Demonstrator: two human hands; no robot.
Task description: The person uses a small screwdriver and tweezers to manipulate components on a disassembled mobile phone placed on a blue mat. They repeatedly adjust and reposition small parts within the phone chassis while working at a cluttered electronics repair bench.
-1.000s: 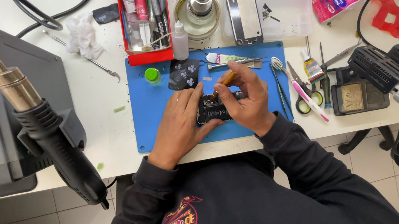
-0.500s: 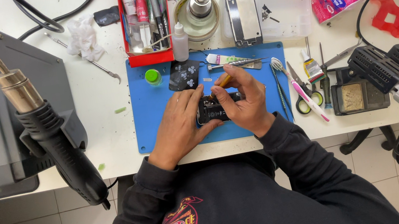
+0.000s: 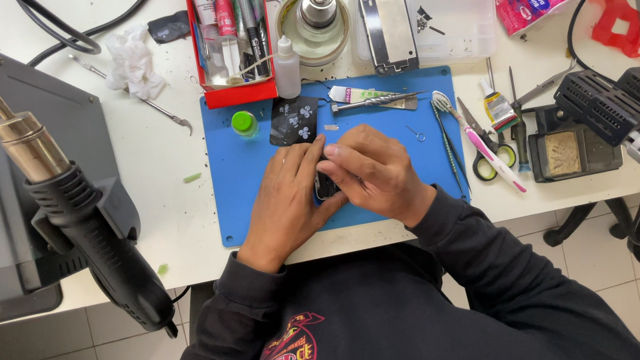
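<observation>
White bench, crowded with tools — a blue mat (image 3: 253,190) lies at its front edge. Near the mat's middle both hands close over a small dark device (image 3: 326,186): the left hand (image 3: 289,198) curls round its left side, the right hand (image 3: 370,174) pinches it from above. A heat gun (image 3: 77,210) stands off the mat's left edge.

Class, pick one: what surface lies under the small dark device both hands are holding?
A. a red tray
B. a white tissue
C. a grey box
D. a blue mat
D: both hands, left and right, hold the device over the blue mat on the desk.
</observation>
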